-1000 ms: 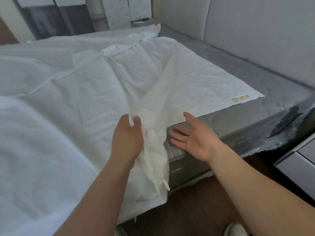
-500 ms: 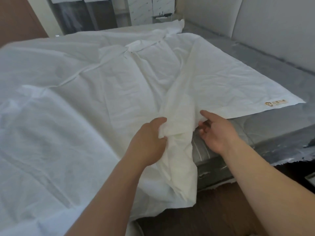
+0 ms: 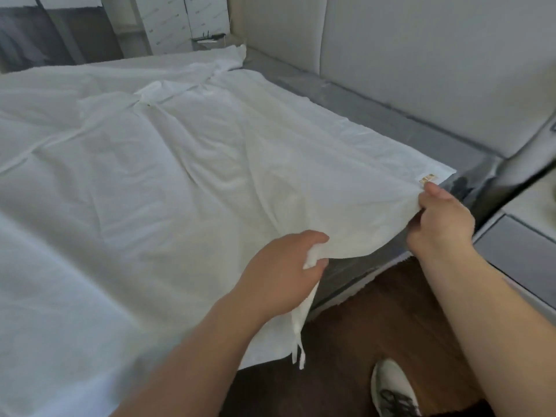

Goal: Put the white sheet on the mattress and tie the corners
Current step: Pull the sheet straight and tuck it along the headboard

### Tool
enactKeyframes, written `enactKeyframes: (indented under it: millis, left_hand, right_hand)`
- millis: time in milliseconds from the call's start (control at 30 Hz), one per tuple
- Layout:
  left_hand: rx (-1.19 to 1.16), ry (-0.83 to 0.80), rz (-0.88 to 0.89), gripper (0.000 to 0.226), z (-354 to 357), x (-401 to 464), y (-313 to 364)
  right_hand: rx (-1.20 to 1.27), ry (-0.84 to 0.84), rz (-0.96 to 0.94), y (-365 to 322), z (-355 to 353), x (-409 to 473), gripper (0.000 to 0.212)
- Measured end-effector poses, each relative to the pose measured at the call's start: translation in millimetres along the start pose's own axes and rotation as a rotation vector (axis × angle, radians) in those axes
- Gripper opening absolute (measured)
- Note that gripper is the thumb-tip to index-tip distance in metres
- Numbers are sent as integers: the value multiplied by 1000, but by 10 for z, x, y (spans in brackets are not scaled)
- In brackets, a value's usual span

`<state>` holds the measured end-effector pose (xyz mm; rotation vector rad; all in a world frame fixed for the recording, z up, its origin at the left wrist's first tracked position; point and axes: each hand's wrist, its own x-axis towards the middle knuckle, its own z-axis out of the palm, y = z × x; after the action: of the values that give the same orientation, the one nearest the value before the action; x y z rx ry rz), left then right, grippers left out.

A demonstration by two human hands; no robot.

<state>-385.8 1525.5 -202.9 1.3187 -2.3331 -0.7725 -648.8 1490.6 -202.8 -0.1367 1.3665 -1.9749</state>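
The white sheet (image 3: 180, 176) lies wrinkled over most of the grey mattress (image 3: 355, 100), which shows bare along the headboard side and at the near corner. My left hand (image 3: 282, 272) grips a bunched fold of the sheet's near edge, and a thin white tie strip (image 3: 299, 350) dangles below it. My right hand (image 3: 439, 221) pinches the sheet's edge near a small gold label (image 3: 427, 178), holding that edge lifted off the mattress side.
A padded grey headboard (image 3: 421, 70) runs along the right. A grey nightstand (image 3: 523, 251) stands beside the bed at the right edge. Dark wood floor (image 3: 376, 341) and my shoe (image 3: 391, 389) lie below. Cabinets (image 3: 180, 22) stand beyond the bed.
My right hand moved right along the sheet's edge and took hold near the gold label. The folded flap has been drawn out flatter between both hands. My left hand kept its grip.
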Motion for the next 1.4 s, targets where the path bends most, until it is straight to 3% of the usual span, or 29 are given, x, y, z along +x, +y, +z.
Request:
enactKeyframes:
  millis: [167, 267, 333, 400, 467, 533, 600, 700, 867, 1133, 1200, 1300, 1400]
  left_hand:
    - [116, -213, 118, 50, 476, 123, 310]
    - [239, -500, 137, 62, 698, 179, 423]
    - [326, -704, 126, 67, 782, 179, 457]
    - [366, -767, 141, 65, 835, 176, 500]
    - [304, -650, 142, 56, 852, 188, 512]
    - [175, -463, 103, 47, 846, 203, 556]
    - [94, -269, 61, 41, 820, 251, 627]
    - [122, -155, 52, 39, 744, 405, 738]
    - [336, -166, 61, 47, 629, 917, 919]
    - [608, -227, -16, 41, 762, 1659, 729]
    - [653, -212, -13, 26, 839, 1747, 622]
    - [724, -184, 46, 25, 916, 1852, 593]
    - [751, -172, 113, 26, 938, 1938, 654]
  right_hand:
    - [-255, 144, -225, -281, -434, 88, 24]
    - [-570, 214, -150, -263, -812, 269, 21]
    - [-939, -33, 150, -161, -1069, 317, 20]
    - [-1472, -391, 364, -72, -1285, 291, 13]
    - [-1709, -500, 179, -19, -1317, 348, 26]
    - [-1513, -364, -89, -100, -1235, 350, 31]
    - [-1159, -264, -197, -226, -1158, 314, 29]
    - [-802, -243, -143, -370, -1043, 254, 19]
    - [-392, -76, 174, -449, -898, 597, 19]
    - [-634, -104, 241, -163, -505, 1463, 45]
    - [-769, -134, 161, -95, -412, 1611, 41]
    - [-1123, -203, -32, -34, -399, 1824, 27]
    - [-1199, -204, -117, -76, -485, 1895, 34]
